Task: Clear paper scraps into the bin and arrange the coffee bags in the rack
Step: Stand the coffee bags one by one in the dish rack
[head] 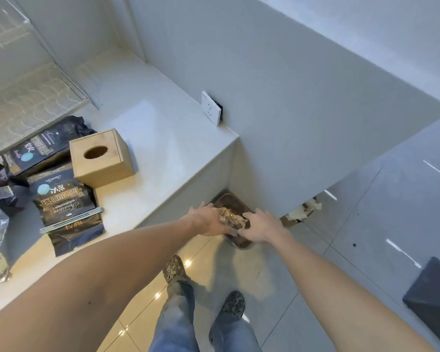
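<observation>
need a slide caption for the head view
Both hands, left hand and right hand, hold paper scraps over the brown bin; coffee bags lie on the counter.

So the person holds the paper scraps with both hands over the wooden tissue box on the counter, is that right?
Not quite. In the head view both hands, left hand and right hand, hold the paper scraps over the brown bin on the floor. The tissue box stands apart on the counter.

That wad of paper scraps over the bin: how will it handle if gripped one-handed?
Probably loose: the paper scraps are a crumpled pile cupped between the left hand and right hand, so pieces would likely spill from a one-handed grip. Likely very light and compressible. More scraps lie on the floor beyond the bin, suggesting they scatter easily.
</observation>
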